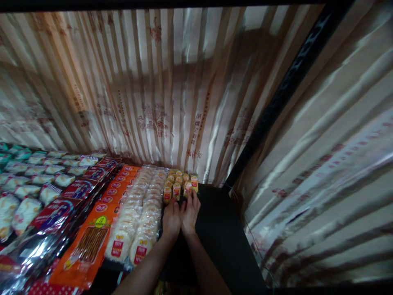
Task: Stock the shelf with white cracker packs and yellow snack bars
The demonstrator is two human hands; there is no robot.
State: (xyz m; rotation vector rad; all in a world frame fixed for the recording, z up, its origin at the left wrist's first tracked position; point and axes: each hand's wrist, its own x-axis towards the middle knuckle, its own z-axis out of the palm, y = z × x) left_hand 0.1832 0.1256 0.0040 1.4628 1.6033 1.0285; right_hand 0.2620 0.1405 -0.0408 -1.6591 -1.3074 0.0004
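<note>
Small yellow-wrapped snack packets with red-and-white labels stand in short rows against the curtain. My left hand is at the front of these rows, its fingers drawn together at the lower end of a front packet. Beside it, nearly touching, my right hand has its fingers closed over another yellow packet near the right end. The hands and the dim, slightly blurred picture partly hide the fingertips. Left of my hands lie two rows of clear-wrapped round white rice crackers.
The black shelf extends right of my hands. Orange stick-snack bags, dark shiny packs and several white packs fill the left. A pleated printed curtain hangs behind, and a black metal post rises at the right corner.
</note>
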